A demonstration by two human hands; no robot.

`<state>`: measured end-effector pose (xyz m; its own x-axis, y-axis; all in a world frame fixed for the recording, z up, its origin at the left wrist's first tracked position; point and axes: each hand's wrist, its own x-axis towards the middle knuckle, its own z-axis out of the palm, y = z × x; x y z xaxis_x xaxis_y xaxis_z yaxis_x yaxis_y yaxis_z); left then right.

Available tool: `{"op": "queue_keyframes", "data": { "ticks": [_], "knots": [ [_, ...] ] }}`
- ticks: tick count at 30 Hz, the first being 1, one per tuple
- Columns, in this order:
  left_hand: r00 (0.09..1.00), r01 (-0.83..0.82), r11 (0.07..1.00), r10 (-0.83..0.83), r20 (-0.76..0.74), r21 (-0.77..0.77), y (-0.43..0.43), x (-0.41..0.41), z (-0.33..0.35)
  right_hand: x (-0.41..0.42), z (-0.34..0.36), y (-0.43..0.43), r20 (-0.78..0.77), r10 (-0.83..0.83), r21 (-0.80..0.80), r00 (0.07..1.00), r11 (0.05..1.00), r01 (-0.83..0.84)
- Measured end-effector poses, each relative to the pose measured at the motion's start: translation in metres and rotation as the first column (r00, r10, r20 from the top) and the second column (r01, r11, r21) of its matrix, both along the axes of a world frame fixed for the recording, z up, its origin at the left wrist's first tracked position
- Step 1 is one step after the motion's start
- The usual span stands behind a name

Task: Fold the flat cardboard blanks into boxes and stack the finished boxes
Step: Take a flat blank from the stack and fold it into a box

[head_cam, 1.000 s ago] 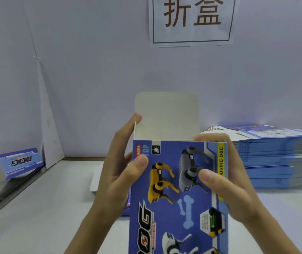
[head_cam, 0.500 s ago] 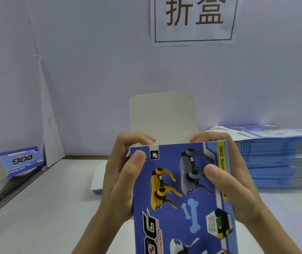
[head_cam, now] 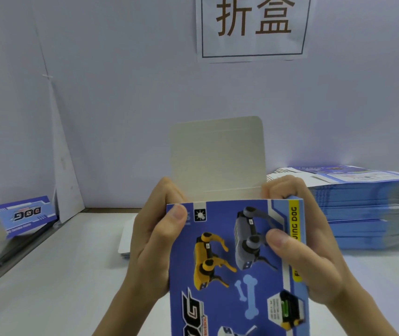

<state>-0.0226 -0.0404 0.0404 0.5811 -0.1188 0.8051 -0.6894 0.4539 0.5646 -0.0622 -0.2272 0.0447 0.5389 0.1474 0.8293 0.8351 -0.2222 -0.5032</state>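
Note:
I hold a blue box (head_cam: 237,267) printed with robot dogs upright in front of me, its lower part cut off by the frame. Its plain top flap (head_cam: 218,161) stands open and points up. My left hand (head_cam: 155,243) grips the box's left top corner, thumb on the printed face and fingers curled over the open top edge. My right hand (head_cam: 300,241) grips the right top corner the same way. A tall stack of flat blue blanks (head_cam: 368,209) lies on the table at the right.
A folded blue box (head_cam: 26,214) lies at the far left beside a dark rail (head_cam: 11,253). A flat white-backed blank (head_cam: 127,238) lies on the white table (head_cam: 60,275) behind my left hand. A paper sign (head_cam: 254,27) hangs on the back wall.
My left fingers have curled from the box's side over its open top edge, and my right fingers have curled in too. The box has shifted slightly right and closer.

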Motion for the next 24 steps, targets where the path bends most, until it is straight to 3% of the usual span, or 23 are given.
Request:
{"op": "queue_keyframes", "data": {
  "ticks": [4, 10, 19, 21, 24],
  "knots": [
    [1.0, -0.016, 0.999, 0.016, -0.017, -0.03, 0.003, 0.002, 0.0, 0.001, -0.001, 0.002, 0.042, -0.057, -0.031, 0.997, 0.998, 0.059],
    [1.0, -0.012, 1.0, 0.012, 0.017, -0.019, 0.002, 0.0, 0.0, -0.001, 0.002, 0.004, 0.037, -0.002, 0.01, 0.999, 1.0, 0.001],
    [0.989, -0.1, 0.995, 0.101, 0.106, -0.012, 0.005, -0.001, 0.003, -0.007, 0.007, 0.005, 0.147, -0.119, -0.045, 0.982, 0.991, 0.126],
    [0.973, -0.198, 0.98, 0.194, 0.123, 0.019, 0.006, 0.0, 0.009, -0.007, 0.009, 0.006, 0.238, -0.272, -0.039, 0.932, 0.956, 0.29],
    [0.943, -0.322, 0.942, 0.31, 0.123, 0.099, 0.013, 0.0, 0.018, -0.005, 0.008, 0.012, 0.394, -0.564, 0.102, 0.726, 0.811, 0.576]
  ]
}}
